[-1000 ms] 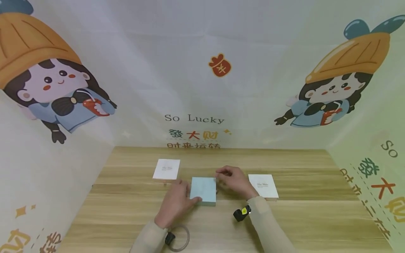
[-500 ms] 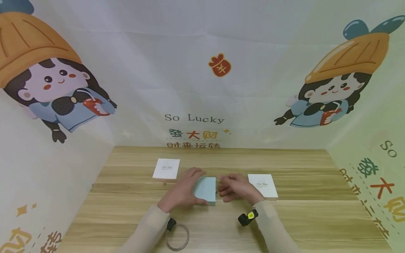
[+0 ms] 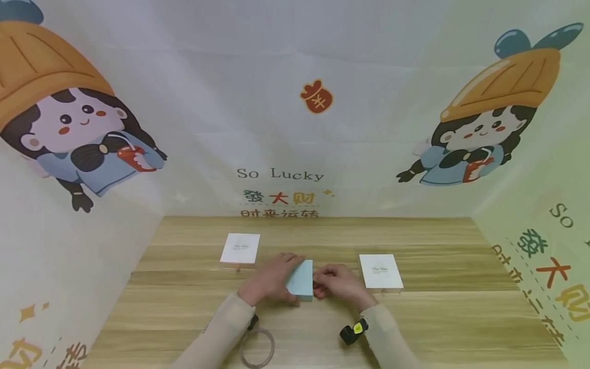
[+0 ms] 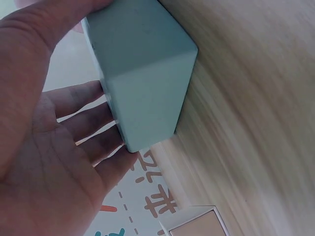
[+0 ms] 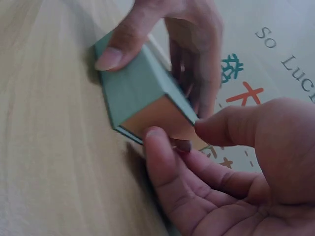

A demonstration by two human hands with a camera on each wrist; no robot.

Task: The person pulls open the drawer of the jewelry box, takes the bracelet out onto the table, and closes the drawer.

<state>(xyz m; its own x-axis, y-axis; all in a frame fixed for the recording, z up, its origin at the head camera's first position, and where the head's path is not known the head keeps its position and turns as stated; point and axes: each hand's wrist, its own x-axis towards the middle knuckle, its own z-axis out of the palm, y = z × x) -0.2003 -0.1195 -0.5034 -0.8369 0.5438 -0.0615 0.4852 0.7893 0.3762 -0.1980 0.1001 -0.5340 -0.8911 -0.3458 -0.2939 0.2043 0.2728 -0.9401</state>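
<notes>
A light teal drawer box [image 3: 302,279] stands on the table in the middle of the head view. My left hand [image 3: 275,277] grips it from the left, its thumb [image 5: 110,58] on the near side and fingers [image 4: 91,120] along the far side. At the box's right end, my right hand [image 3: 338,283] has curled fingers close around a small dark pull tab [image 5: 182,145]. One fingertip lies against the tan drawer face [image 5: 155,114], and the right thumb [image 5: 224,127] is beside the box's edge. The box's left part is covered by my left hand in the head view.
Two white boxes with small printed lettering flank the work: one white box [image 3: 240,248] behind on the left, another white box [image 3: 380,271] to the right. A clear ring-shaped band [image 3: 256,348] hangs at my left wrist. Printed cloth walls [image 3: 203,154] border the wooden table [image 3: 184,297].
My left hand has moved right and onto the teal box, now gripping it across its sides. My right hand has lowered from the far right corner to the pull tab.
</notes>
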